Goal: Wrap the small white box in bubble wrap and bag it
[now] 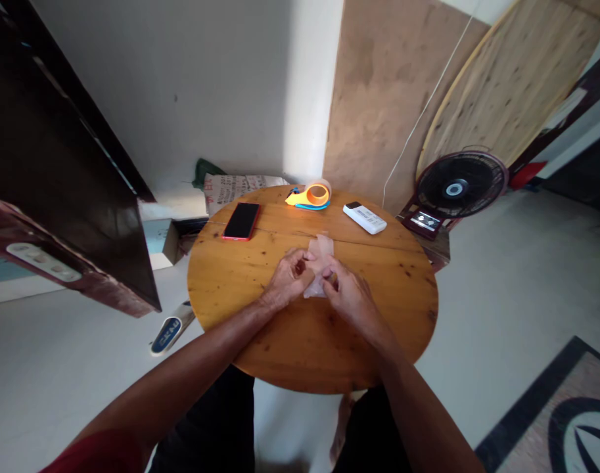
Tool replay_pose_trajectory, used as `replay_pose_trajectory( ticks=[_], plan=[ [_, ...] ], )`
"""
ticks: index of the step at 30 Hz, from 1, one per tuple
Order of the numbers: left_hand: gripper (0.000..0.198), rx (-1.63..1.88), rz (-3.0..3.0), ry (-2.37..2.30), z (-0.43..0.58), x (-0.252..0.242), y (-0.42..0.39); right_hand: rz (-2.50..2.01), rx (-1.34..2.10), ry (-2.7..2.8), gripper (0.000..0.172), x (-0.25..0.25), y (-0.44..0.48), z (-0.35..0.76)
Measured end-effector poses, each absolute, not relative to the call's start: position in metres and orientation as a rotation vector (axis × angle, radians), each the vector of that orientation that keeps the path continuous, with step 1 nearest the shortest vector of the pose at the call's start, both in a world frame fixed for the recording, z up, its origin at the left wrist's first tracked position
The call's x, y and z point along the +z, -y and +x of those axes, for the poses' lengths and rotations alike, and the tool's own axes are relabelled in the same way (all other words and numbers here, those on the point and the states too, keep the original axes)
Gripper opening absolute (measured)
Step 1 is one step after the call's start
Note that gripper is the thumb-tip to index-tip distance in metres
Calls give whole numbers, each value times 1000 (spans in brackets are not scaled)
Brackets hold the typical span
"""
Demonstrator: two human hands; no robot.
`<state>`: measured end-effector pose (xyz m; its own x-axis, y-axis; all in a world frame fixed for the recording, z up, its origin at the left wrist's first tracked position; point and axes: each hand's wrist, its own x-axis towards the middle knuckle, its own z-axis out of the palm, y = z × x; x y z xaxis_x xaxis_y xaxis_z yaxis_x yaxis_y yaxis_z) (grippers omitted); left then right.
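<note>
A: Start from the left. What's on the worktop (300, 355)?

B: A phone (241, 221) lies flat, dark screen up, well apart from the hands. Next comes the left hand (290, 276), its fingers curled and, by the look of it, pinching the left edge of a pale sheet (321, 249).

A: Where exactly is that sheet?

B: Near the middle of the worktop, between the two hands, its far end reaching beyond the fingertips. A tape dispenser (307, 198) stands past it, towards the wall (230, 85).

A: And the right hand (349, 292)?

B: Thumb and forefinger seem to grasp the sheet's right edge. The pads themselves are hidden, so I can't tell how firmly. Farther right, a white device (365, 217) lies on the worktop, and a fan (455, 189) stands beyond its edge.

A: How would the sheet handle?

B: Light and limp, I'd judge: thin, half see-through, easily creased, perhaps slippery or clingy. I'd take opposite edges with light fingertip pinches, leaving the middle unpressed.
</note>
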<state>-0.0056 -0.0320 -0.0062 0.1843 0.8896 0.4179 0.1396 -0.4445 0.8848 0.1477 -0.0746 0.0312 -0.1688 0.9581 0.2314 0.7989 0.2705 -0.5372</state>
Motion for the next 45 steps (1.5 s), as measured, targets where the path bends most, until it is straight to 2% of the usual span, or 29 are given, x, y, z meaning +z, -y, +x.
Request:
replay_pose_trajectory(
  ticks=[2, 7, 14, 18, 21, 26, 33, 35, 38, 40, 45],
  plan=[
    [12, 1293, 1636, -961, -4, -6, 31, -1616, 382, 2043, 51, 34, 76, 146],
    [30, 1134, 1615, -925, 0, -9, 33, -1659, 344, 2097, 57, 38, 79, 149],
    [30, 1138, 1651, -956, 2, -9, 33, -1528, 597, 2011, 60, 31, 73, 162],
    [18, 1118, 1685, -965, 2, -5, 34, -1406, 856, 1768, 49, 27, 62, 172],
    [11, 1111, 1745, -1012, 0, -6, 34, -1453, 818, 1629, 37, 26, 51, 184],
    [11, 1084, 1804, -1072, -1, -8, 34, -1630, 963, 1539, 38, 20, 37, 192],
    [9, 1066, 1905, -1133, -1, -4, 37, -1602, 1228, 1506, 27, 22, 20, 177],
    [14, 1077, 1951, -1155, -1, -5, 38, -1621, 1254, 1508, 24, 24, 15, 176],
    [40, 1068, 2074, -1158, -2, -4, 40, -1656, 1261, 1504, 26, 24, 10, 175],
    [50, 1016, 2178, -1153, -3, -2, 42, -1652, 1248, 1499, 29, 21, 9, 175],
    [39, 941, 2284, -1222, -4, 3, 44, -1703, 1110, 1542, 27, 18, 8, 173]
  ],
)
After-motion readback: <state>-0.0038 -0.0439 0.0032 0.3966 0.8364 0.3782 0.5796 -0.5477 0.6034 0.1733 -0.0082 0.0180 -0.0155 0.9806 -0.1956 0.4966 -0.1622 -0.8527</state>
